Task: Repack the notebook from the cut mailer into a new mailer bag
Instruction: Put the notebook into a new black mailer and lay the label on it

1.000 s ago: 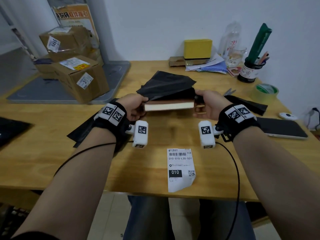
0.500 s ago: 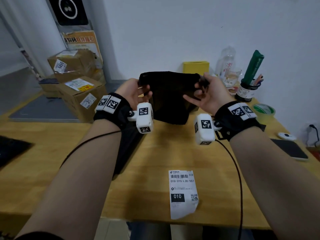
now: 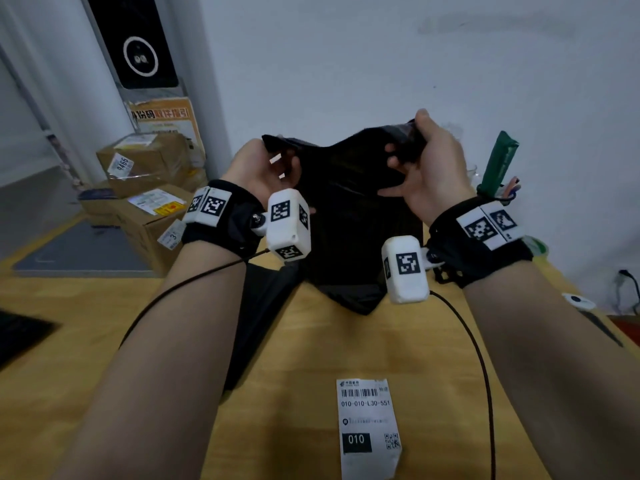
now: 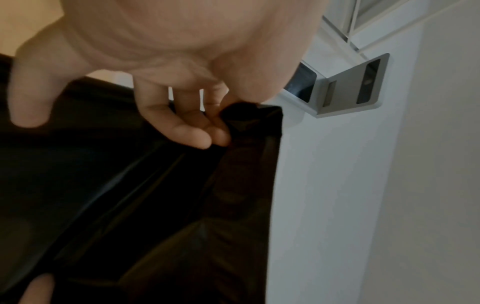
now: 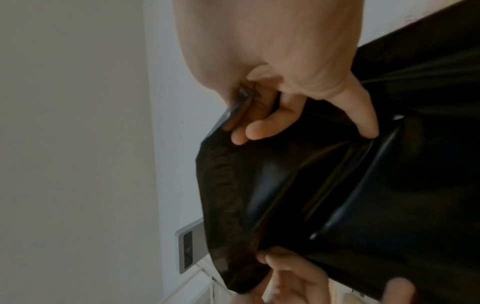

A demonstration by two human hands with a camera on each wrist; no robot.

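A black mailer bag (image 3: 349, 216) hangs upright above the wooden table (image 3: 311, 358), mouth at the top, bottom corner just over the wood. My left hand (image 3: 273, 164) pinches its top left corner (image 4: 244, 119) between thumb and fingers. My right hand (image 3: 412, 157) grips the top right corner (image 5: 233, 117), thumb over the rim, other fingers spread on the bag's front. The bag (image 5: 337, 195) bulges in its lower half; the notebook is not visible. Another black mailer (image 3: 256, 306) lies flat on the table under my left wrist.
A white shipping label (image 3: 367, 427) lies near the table's front edge. Cardboard boxes (image 3: 149, 188) are stacked at the back left on a grey mat. A jar with pens and a green tool (image 3: 498, 168) stands at the back right, a dark tablet's edge (image 3: 599, 327) further right.
The notebook, seen half out of the bag on the table a second ago, is no longer visible. Both hands have lifted the bag upright by its top corners, higher than half a second ago.
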